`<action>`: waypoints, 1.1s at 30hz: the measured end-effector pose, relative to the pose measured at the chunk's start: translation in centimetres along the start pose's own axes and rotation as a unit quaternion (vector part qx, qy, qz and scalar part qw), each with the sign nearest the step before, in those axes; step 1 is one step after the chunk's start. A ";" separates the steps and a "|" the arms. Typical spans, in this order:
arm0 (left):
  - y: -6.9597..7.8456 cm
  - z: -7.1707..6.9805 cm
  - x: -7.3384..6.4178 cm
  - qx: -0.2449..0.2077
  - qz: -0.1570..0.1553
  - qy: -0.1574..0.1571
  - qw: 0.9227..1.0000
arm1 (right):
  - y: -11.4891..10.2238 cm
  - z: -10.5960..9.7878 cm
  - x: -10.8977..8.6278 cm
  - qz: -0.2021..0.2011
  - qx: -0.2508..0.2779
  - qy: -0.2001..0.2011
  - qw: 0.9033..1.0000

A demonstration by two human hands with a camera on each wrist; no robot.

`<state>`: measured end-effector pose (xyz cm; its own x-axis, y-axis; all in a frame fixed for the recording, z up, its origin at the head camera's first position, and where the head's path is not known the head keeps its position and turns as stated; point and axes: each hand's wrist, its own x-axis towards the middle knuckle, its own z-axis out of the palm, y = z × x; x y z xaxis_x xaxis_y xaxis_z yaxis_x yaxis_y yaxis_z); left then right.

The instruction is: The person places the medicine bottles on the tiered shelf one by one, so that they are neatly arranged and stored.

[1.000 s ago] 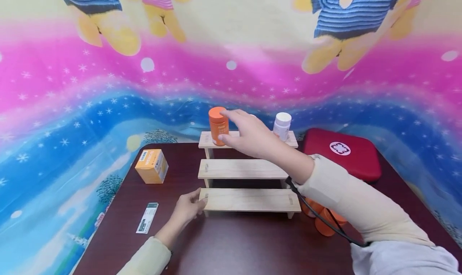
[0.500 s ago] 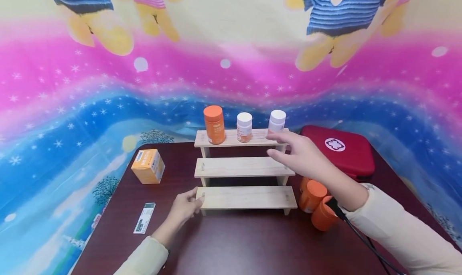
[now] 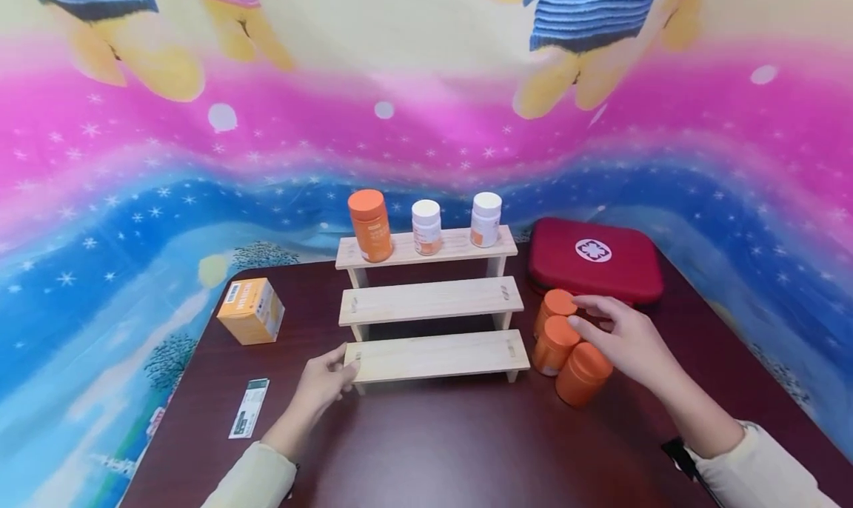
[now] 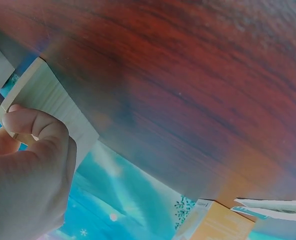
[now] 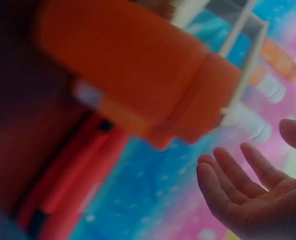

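Observation:
My left hand [image 3: 320, 383] pinches the left end of the bottom board of a three-step wooden rack [image 3: 436, 358]; the left wrist view shows its thumb and curled finger at the board's corner [image 4: 58, 97]. Beside the rack's right end, my right hand [image 3: 626, 338] hovers with parted fingers over a cluster of orange bottles, its fingertips close to the lids of the back bottle [image 3: 558, 303] and the middle bottle [image 3: 557, 341]. A third orange bottle [image 3: 583, 375] stands in front. On the rack's top step are an orange bottle [image 3: 370, 226] and two white bottles [image 3: 426, 228].
A red first-aid case [image 3: 626, 263] lies behind the orange bottles, at the table's back right. On the left are an orange-yellow carton [image 3: 252, 312] and a flat white-and-green packet [image 3: 249, 409]. A printed cloth [image 3: 426, 145] hangs behind the table.
My right hand has left the orange bottle on the top step and moved right and down to the orange bottles on the table. My left hand stays on the rack; the head view has shifted.

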<state>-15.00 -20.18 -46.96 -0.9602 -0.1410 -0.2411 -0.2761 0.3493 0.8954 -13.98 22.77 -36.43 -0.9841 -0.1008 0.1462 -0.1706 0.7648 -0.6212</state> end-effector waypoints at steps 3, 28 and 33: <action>0.0 0.1 0.0 0.008 -0.001 -0.002 1.000 | 1.8 0.2 -1.6 0.020 0.009 -0.012 1.000; 0.1 0.1 -0.3 0.003 0.000 -0.002 1.000 | 5.0 3.4 -4.6 0.074 0.033 0.001 0.997; 0.0 0.1 -0.2 0.007 -0.002 0.000 1.000 | 5.3 3.8 -4.8 0.085 0.071 0.016 0.994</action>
<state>-14.78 -20.08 -46.90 -0.9591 -0.1433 -0.2443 -0.2805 0.3625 0.8888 -10.37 24.89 -43.39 -0.9976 0.0450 0.0526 -0.0088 0.6715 -0.7409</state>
